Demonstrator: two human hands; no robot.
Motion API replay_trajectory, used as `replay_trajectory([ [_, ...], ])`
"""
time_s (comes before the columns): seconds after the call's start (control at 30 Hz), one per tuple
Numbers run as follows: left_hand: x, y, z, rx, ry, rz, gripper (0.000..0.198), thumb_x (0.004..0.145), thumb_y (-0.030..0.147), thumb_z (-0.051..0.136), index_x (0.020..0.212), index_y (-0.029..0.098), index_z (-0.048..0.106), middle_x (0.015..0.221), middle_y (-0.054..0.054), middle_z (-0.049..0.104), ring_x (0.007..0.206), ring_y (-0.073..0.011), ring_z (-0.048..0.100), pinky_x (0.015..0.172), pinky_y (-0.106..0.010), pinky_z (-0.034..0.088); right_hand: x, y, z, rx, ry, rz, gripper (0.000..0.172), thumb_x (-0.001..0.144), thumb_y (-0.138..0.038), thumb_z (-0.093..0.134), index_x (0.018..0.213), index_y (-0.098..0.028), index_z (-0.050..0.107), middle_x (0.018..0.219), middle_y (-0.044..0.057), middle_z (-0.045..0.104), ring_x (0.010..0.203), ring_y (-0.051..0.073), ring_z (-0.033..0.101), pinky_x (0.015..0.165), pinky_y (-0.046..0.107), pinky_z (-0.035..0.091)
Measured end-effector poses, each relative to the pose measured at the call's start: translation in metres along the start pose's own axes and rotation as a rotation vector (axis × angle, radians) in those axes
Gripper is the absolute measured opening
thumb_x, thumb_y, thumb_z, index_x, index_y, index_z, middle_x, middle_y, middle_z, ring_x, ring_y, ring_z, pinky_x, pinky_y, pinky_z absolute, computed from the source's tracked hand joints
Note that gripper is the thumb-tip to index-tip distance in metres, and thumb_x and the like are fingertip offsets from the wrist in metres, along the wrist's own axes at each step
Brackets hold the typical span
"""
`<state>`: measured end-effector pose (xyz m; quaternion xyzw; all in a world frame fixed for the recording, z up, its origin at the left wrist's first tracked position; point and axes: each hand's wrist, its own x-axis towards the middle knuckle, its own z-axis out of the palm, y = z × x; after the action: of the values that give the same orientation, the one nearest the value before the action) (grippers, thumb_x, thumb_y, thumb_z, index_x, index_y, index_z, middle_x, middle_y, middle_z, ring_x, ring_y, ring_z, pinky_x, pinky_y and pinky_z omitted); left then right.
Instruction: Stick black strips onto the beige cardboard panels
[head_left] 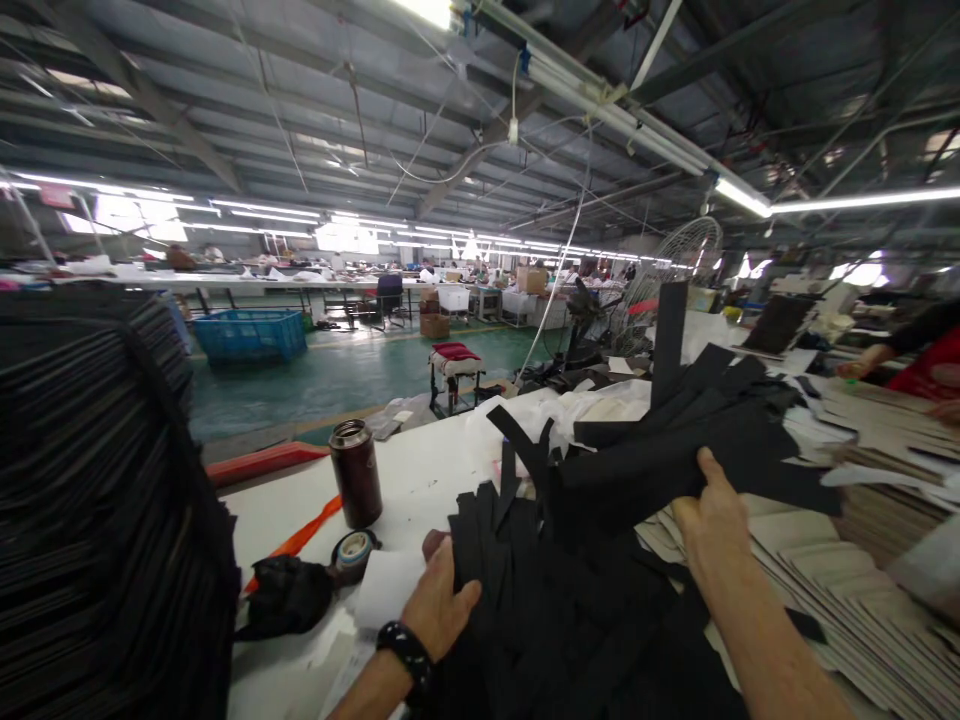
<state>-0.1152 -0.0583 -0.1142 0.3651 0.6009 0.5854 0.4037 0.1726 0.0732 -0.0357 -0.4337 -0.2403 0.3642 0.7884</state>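
Note:
A heap of black fabric strips (570, 600) lies on the white table (420, 480) before me. My left hand (439, 600), with a black band on its wrist, grips the left edge of a bundle of these strips. My right hand (712, 525) is closed on a fan of longer black strips (675, 440), lifted above the heap, thumb on top. Some of the strips stick upward.
A tall stack of black fabric (105, 500) fills the left. A dark flask (356, 472), a tape roll (352, 550), an orange strap (304, 537) and a black bundle (289, 595) lie on the table. Stacked beige cut pieces (847, 590) sit right. Another person's arm (870, 358) is at far right.

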Motion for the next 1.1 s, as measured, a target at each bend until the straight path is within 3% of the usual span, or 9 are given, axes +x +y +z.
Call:
replay_trajectory([
  [0.1, 0.012, 0.036, -0.006, 0.144, 0.051, 0.239, 0.044, 0.058, 0.027, 0.066, 0.1, 0.017, 0.059, 0.126, -0.011, 0.051, 0.127, -0.0256, 0.033, 0.111, -0.037, 0.013, -0.006, -0.003, -0.007, 0.052, 0.027, 0.015, 0.031, 0.079, -0.033, 0.063, 0.102, -0.014, 0.058, 0.106, 0.007, 0.063, 0.088, 0.018, 0.062, 0.074, 0.037, 0.055],
  [0.17, 0.023, 0.065, -0.006, 0.252, 0.109, 0.48, 0.04, 0.067, 0.034, 0.061, 0.102, 0.017, 0.059, 0.125, -0.011, 0.052, 0.123, -0.025, 0.039, 0.109, -0.041, 0.019, -0.006, -0.014, -0.004, 0.106, 0.059, 0.017, 0.03, 0.077, -0.032, 0.064, 0.101, -0.015, 0.059, 0.108, 0.006, 0.062, 0.093, 0.018, 0.061, 0.077, 0.035, 0.054],
  [0.23, 0.032, 0.091, -0.005, 0.289, 0.139, 0.629, 0.034, 0.072, 0.037, 0.057, 0.1, 0.017, 0.06, 0.118, -0.011, 0.057, 0.117, -0.0259, 0.046, 0.104, -0.044, 0.027, -0.003, -0.031, 0.003, 0.166, 0.095, 0.003, 0.032, 0.075, -0.031, 0.065, 0.102, -0.016, 0.059, 0.115, 0.004, 0.059, 0.102, 0.016, 0.057, 0.083, 0.029, 0.052],
  [0.4, 0.038, 0.139, 0.0, 0.166, 0.11, 0.656, 0.035, 0.08, 0.037, 0.047, 0.107, 0.016, 0.057, 0.123, -0.01, 0.053, 0.119, -0.0239, 0.044, 0.103, -0.041, 0.029, 0.0, -0.08, 0.02, 0.274, 0.016, -0.063, 0.044, 0.065, -0.029, 0.072, 0.105, -0.018, 0.058, 0.116, 0.001, 0.059, 0.108, 0.015, 0.053, 0.087, 0.026, 0.049],
  [0.53, 0.039, 0.162, 0.016, 0.103, -0.151, 0.548, 0.049, 0.075, 0.046, 0.06, 0.115, 0.017, 0.056, 0.126, -0.012, 0.053, 0.117, -0.0283, 0.048, 0.101, -0.044, 0.032, -0.018, -0.086, 0.025, 0.266, -0.112, -0.039, 0.055, 0.059, -0.024, 0.075, 0.11, -0.022, 0.056, 0.113, -0.001, 0.062, 0.108, 0.017, 0.054, 0.089, 0.03, 0.049],
  [0.67, 0.03, 0.155, 0.049, 0.051, -0.511, 0.413, 0.075, 0.057, 0.051, 0.076, 0.12, 0.015, 0.055, 0.128, -0.019, 0.051, 0.117, -0.0341, 0.048, 0.096, -0.047, 0.038, -0.052, -0.063, 0.028, 0.137, -0.28, 0.077, 0.057, 0.057, -0.03, 0.077, 0.111, -0.02, 0.058, 0.106, 0.003, 0.066, 0.1, 0.02, 0.059, 0.09, 0.036, 0.048],
  [0.8, 0.003, 0.113, 0.078, -0.083, -0.765, 0.306, 0.074, 0.052, 0.046, 0.081, 0.117, 0.016, 0.058, 0.115, -0.015, 0.061, 0.103, -0.0328, 0.058, 0.087, -0.045, 0.047, -0.095, -0.028, 0.022, -0.021, -0.457, 0.153, 0.059, 0.058, -0.03, 0.076, 0.113, -0.018, 0.058, 0.105, 0.005, 0.066, 0.098, 0.022, 0.06, 0.092, 0.038, 0.046],
  [0.93, -0.022, 0.073, 0.089, -0.252, -0.718, 0.245, 0.061, 0.058, 0.027, 0.08, 0.114, 0.016, 0.059, 0.114, -0.009, 0.062, 0.104, -0.0291, 0.057, 0.089, -0.04, 0.046, -0.122, -0.003, 0.009, -0.184, -0.555, 0.162, 0.051, 0.062, -0.034, 0.072, 0.109, -0.017, 0.061, 0.098, 0.006, 0.068, 0.094, 0.025, 0.061, 0.089, 0.039, 0.047],
  [1.1, -0.038, 0.075, 0.087, -0.245, -0.623, 0.315, 0.059, 0.059, 0.013, 0.076, 0.115, 0.02, 0.058, 0.115, -0.003, 0.062, 0.104, -0.0227, 0.056, 0.092, -0.033, 0.044, -0.124, -0.011, 0.005, -0.341, -0.591, 0.09, 0.051, 0.054, -0.036, 0.078, 0.1, -0.017, 0.064, 0.091, 0.006, 0.069, 0.095, 0.026, 0.059, 0.088, 0.038, 0.044],
])
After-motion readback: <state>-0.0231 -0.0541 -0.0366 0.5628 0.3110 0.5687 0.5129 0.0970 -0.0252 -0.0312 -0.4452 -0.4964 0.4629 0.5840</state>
